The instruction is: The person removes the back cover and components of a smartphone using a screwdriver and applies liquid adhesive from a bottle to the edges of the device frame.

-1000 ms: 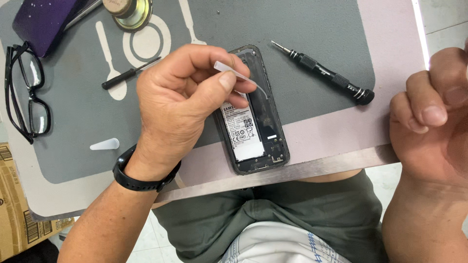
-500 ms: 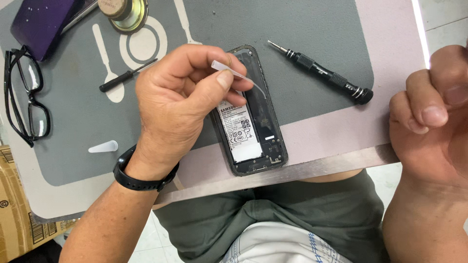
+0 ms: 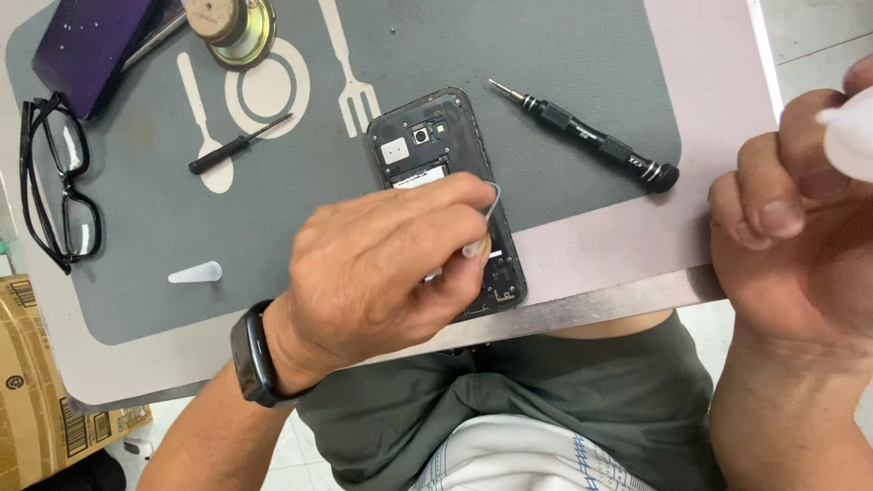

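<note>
Your left hand (image 3: 382, 264) pinches thin tweezers (image 3: 486, 214) over the open phone (image 3: 427, 136), which lies flat just under your fingers. I think the phone is light and fragile; hold it by the edges. Your right hand (image 3: 800, 245), well apart, is curled around something white (image 3: 850, 136).

The left hand (image 3: 382, 273) presses what looks like tweezers (image 3: 486, 218) onto the opened phone (image 3: 427, 136) on the grey mat (image 3: 564, 55).
</note>
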